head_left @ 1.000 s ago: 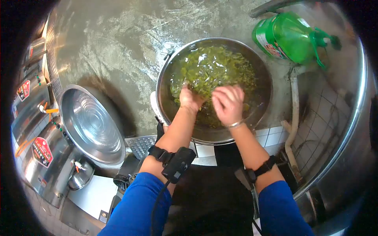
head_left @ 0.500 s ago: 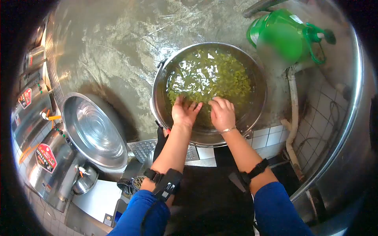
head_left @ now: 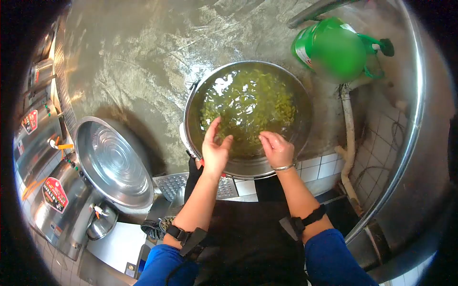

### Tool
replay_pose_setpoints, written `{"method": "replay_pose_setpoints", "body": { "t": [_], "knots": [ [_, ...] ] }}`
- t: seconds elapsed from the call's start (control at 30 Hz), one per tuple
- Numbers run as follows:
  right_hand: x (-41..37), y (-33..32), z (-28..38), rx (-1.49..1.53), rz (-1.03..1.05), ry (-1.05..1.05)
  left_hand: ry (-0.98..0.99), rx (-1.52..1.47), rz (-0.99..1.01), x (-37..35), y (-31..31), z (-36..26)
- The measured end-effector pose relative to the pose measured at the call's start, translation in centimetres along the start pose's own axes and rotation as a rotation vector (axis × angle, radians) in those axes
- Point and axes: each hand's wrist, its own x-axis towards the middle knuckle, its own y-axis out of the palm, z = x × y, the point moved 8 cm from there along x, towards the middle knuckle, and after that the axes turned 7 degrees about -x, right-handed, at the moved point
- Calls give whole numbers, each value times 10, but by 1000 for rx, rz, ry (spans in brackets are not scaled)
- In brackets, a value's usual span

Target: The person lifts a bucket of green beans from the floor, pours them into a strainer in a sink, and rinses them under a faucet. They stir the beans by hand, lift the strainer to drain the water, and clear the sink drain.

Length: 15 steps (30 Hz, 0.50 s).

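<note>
A large round metal pot stands in front of me, with water and many small chopped green pieces in it. My left hand is over the pot's near left part, its thumb and fingers spread apart, holding nothing that I can see. Over the near right part is my right hand, with its fingers curled and pressed together at the tips. Whether anything is pinched there is hidden. The green pieces lie mostly in the middle and far side of the water, with ripples near my hands.
A wide shallow metal basin leans at the left. Beyond it are several steel containers with taps. A green plastic bottle is at the upper right, above a pale pipe. A metal rail curves along the right.
My hands have drawn back slightly toward me, and the left fingers have opened wider. The green pieces have shifted in the stirred water. The view has moved a little.
</note>
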Motion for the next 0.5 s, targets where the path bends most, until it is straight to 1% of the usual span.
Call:
{"method": "replay_pose_setpoints", "body": {
  "t": [0.07, 0.1, 0.13, 0.17, 0.2, 0.23, 0.27, 0.3, 0.33, 0.37, 0.4, 0.47, 0.5],
  "knots": [
    [4, -19, -5, -31, -142, -14, 313, 388, 79, 5, -15, -19],
    [8, -31, -10, -99, -130, 67, 407, 444, 3, 2, -27, -39],
    [9, -46, -20, -122, -283, 30, 501, 499, -75, -2, -34, -61],
    [13, -58, -36, -172, -247, 198, 527, 487, -212, -5, -43, -76],
    [16, -68, -55, -168, -284, 270, 527, 534, -332, -5, -57, -75],
    [20, -79, -65, -178, -354, 280, 430, 345, -369, -2, -69, -59],
    [23, -83, -74, -176, -354, 281, 331, 156, -401, 1, -80, -39],
    [26, -83, -84, -172, -304, 297, 332, 157, -401, 0, -90, -25],
    [29, -81, -93, -168, -255, 311, 128, 169, -322, 4, -100, 5],
    [32, -82, -97, -197, -265, 260, -77, 181, -240, 5, -100, 27],
    [31, -78, -106, -199, -263, 260, -80, 180, -240, 4, -101, 35],
    [28, -60, -132, 128, -173, 421, -48, 146, -281, 2, -104, 41],
    [30, -59, -134, 126, -170, 420, -44, 129, -280, 4, -100, 43]
  ]
}}
